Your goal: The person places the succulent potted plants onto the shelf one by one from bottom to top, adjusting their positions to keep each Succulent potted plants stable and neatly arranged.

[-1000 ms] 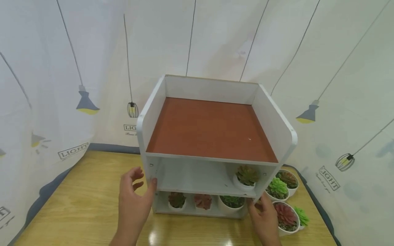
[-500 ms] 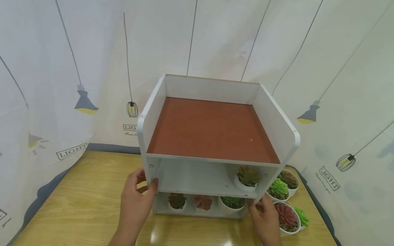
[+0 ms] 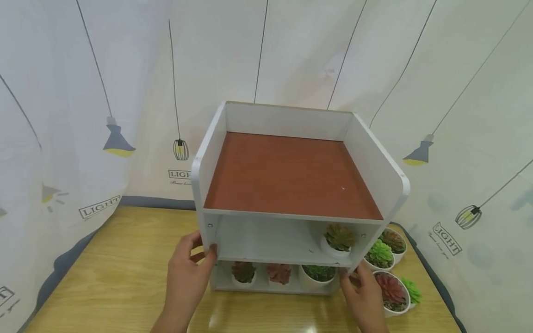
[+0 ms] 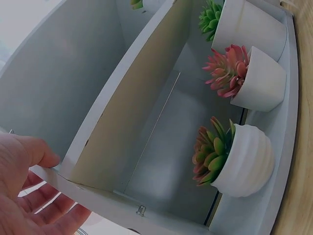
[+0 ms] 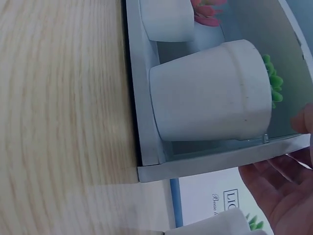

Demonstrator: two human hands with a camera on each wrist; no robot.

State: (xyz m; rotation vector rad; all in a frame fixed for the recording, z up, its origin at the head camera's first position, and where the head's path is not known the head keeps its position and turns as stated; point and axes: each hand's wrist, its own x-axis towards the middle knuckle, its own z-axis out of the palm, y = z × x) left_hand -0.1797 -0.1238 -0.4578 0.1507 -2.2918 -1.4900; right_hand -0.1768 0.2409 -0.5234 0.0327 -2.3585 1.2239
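Note:
A white shelf unit [image 3: 275, 212] with a brown top board [image 3: 291, 175] stands on the table, held at both sides. My left hand [image 3: 189, 268] grips its left side panel, thumb at the front edge and fingers outside, as the left wrist view shows. My right hand [image 3: 364, 296] holds the right side panel lower down, thumb inside and fingers behind the panel. On the middle shelf a potted succulent [image 3: 338, 238] stands at the right. Along the bottom shelf are a red-green succulent [image 4: 212, 152], a pink succulent [image 4: 230, 71] and a green one in a larger white pot [image 5: 210, 93].
Several more potted succulents stand close by the unit's right side, among them a dark red one [image 3: 391, 291] and a bright green one [image 3: 380, 253]. Behind the wooden table [image 3: 108, 273] hangs a pale curtain [image 3: 291, 55] printed with lamps.
The shelf unit has shifted slightly to the right with both hands. My left fingers have come in from a looser pose against the side panel.

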